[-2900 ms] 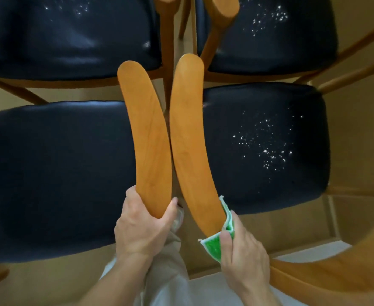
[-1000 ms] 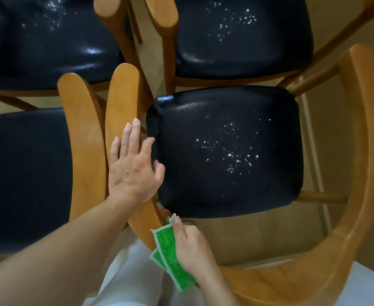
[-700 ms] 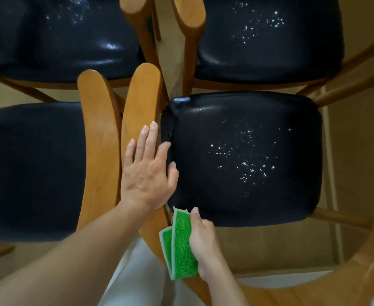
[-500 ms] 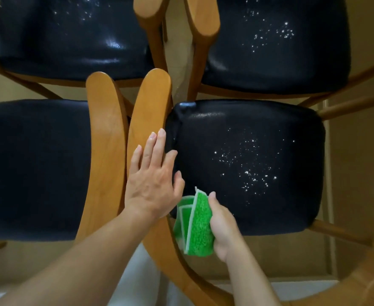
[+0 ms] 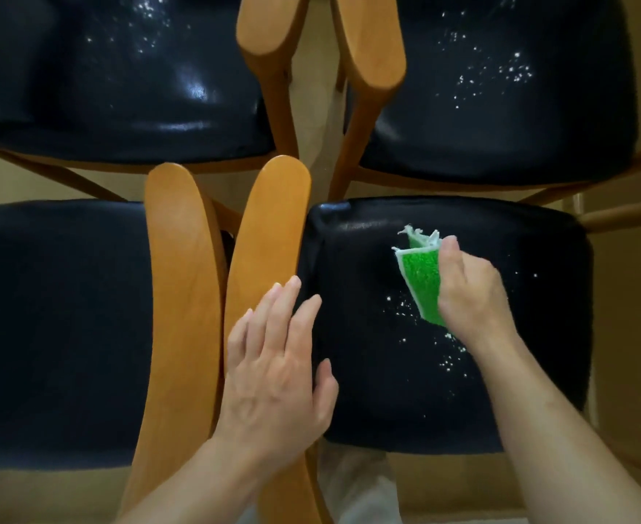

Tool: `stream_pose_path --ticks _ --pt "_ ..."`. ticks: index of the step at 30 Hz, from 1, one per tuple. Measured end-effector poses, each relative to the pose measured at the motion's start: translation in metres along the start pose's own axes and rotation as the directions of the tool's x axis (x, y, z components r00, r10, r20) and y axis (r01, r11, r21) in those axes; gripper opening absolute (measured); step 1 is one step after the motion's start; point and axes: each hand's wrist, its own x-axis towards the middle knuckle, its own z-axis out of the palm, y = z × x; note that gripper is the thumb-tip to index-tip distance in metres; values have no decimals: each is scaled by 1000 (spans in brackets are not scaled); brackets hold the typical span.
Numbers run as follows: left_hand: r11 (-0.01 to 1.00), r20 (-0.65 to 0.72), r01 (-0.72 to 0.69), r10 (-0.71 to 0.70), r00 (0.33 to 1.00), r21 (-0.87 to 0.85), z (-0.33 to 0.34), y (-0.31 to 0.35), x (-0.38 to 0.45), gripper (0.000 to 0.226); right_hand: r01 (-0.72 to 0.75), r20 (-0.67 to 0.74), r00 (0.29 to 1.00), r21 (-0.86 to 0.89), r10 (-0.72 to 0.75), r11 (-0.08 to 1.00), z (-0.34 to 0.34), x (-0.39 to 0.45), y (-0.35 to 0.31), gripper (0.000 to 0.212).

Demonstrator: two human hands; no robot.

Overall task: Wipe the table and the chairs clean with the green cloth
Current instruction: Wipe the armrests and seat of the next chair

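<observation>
My right hand (image 5: 470, 293) grips the folded green cloth (image 5: 421, 281) and holds it on the black seat of the near right chair (image 5: 379, 387). White crumbs (image 5: 443, 357) lie on that seat, mostly below the cloth. My left hand (image 5: 277, 376) lies flat with straight fingers on the wooden armrest (image 5: 270, 228) along the seat's left edge.
A second wooden armrest (image 5: 183, 296) runs beside the first, belonging to the near left chair (image 5: 54, 327). Two more black chairs stand beyond, far left (image 5: 115, 77) and far right (image 5: 508, 107), both speckled with white crumbs. Beige floor shows between them.
My right hand has carried the cloth from the seat's near left corner up onto the middle of the seat. The left hand stays flat on the armrest.
</observation>
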Motion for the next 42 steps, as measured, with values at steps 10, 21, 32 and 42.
stream_pose_path --ticks 10,21,32,42 --pt "993 -164 113 -106 981 36 -17 -15 154 47 350 373 910 -458 -181 817 175 -19 10 71" --pt "990 -180 113 -96 979 85 -15 -10 153 48 165 116 986 -554 -120 816 122 115 25 67" --pt "993 -180 117 -119 976 -24 -16 -13 158 29 373 401 897 -467 -185 801 160 86 -37 67" --pt "991 -170 135 -135 976 -10 -16 -15 158 28 378 257 924 -512 -283 772 107 144 11 49"
